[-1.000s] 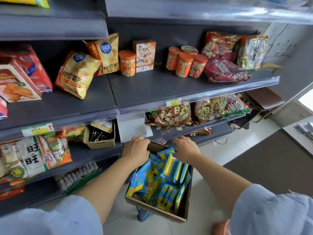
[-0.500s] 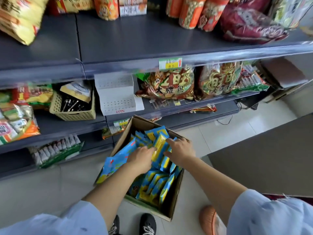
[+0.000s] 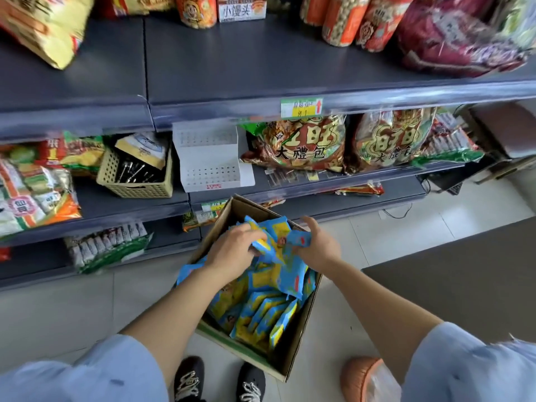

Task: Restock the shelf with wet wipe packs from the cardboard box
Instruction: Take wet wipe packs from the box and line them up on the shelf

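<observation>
An open cardboard box stands on the floor in front of the shelves, filled with several blue and yellow wet wipe packs. Both hands are over the far end of the box. My left hand grips a blue and yellow pack by its edge. My right hand grips other packs lifted a little above the pile. A white perforated display stand sits bare on the middle shelf, just beyond the box.
The dark shelves carry snack bags and orange tubs above, red gift bags and a beige basket on the middle level. A dark mat lies at right. My shoes stand near the box.
The box was set down on the floor, and the view tilted downward. Both hands went from the box's rim into the packs and now lift packs from the pile.
</observation>
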The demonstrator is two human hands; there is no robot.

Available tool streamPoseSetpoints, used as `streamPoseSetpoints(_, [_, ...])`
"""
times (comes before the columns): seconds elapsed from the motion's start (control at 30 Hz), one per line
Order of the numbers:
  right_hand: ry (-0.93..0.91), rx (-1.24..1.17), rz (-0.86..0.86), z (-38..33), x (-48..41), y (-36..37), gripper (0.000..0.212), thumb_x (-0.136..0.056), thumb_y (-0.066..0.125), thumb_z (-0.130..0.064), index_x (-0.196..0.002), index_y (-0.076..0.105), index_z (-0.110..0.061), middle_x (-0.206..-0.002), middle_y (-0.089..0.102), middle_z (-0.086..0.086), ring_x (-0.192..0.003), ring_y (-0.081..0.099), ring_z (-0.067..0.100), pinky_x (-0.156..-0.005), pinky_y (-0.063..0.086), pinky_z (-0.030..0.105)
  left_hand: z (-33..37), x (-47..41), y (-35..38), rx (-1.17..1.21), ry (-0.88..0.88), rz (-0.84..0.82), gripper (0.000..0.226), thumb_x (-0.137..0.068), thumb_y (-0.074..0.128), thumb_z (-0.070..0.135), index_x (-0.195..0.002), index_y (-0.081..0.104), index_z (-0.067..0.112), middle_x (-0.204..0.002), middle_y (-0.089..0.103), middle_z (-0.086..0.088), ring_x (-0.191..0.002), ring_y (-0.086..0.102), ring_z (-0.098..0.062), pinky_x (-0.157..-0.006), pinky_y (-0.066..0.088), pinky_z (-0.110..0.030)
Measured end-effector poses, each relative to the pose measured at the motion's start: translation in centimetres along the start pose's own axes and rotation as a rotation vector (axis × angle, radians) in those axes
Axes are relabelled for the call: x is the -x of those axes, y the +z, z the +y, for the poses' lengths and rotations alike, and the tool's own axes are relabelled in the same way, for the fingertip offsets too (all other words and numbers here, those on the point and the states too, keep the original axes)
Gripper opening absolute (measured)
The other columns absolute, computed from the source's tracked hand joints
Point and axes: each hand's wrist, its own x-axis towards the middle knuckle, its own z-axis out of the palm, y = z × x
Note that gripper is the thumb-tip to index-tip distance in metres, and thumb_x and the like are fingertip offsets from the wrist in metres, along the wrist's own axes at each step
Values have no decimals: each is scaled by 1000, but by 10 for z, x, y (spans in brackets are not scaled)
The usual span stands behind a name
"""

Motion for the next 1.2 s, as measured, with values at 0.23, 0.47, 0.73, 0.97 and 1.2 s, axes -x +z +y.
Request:
streamPoseSetpoints(0.23, [3, -268, -23, -23, 5, -13, 42, -87, 62, -21, -128, 51, -18, -102, 54, 0, -86, 55, 21, -73, 46, 33, 3, 5, -48, 267, -381, 101, 52, -91, 62, 31, -125, 51, -6, -125, 54, -27, -113, 51, -42, -88, 43, -44])
streamPoseSetpoints(0.47, [-9, -502, -5, -62, 17, -29, 33, -83, 71, -34, -87, 50, -8, -73, 47, 3, -66, 45, 16, -56, 36, 27, -4, 29, -94, 732, -539, 250, 35, -82, 67, 3, -108, 56, 23, -102, 65, -4, -80, 64, -20, -62, 58, -35])
streamPoseSetpoints(0.73, [35, -481, -70, -121, 33, -50, 34, -101, 37, -41, -113, 49, -11, -86, 53, 7, -72, 52, 22, -64, 37, 30, -6, 55, -147, 812, -607, 428, 38, -80, 76, 20, -110, 55, 14, -105, 60, -6, -84, 62, -24, -73, 58, -49])
streamPoseSetpoints(0.97, [-57, -779, -391, -166, 54, -60, 41, -84, 72, -11, -119, 55, 4, -90, 69, 14, -71, 67, 27, -57, 56, 35, -11, 82, -169, 814, -653, 543, 33, -92, 58, 41, -106, 54, 12, -103, 60, -10, -95, 61, -29, -72, 51, -38])
streamPoseSetpoints(1.2, [-175, -456, -261, -203, 66, -49, 59, -95, 49, -47, -146, 33, -22, -136, 48, 4, -117, 52, 26, -89, 45, 36, -11, 119, -188, 1270, -686, 231, 17, -89, 53, -11, -92, 59, 4, -74, 72, -9, -74, 66, -26, -69, 54, -41])
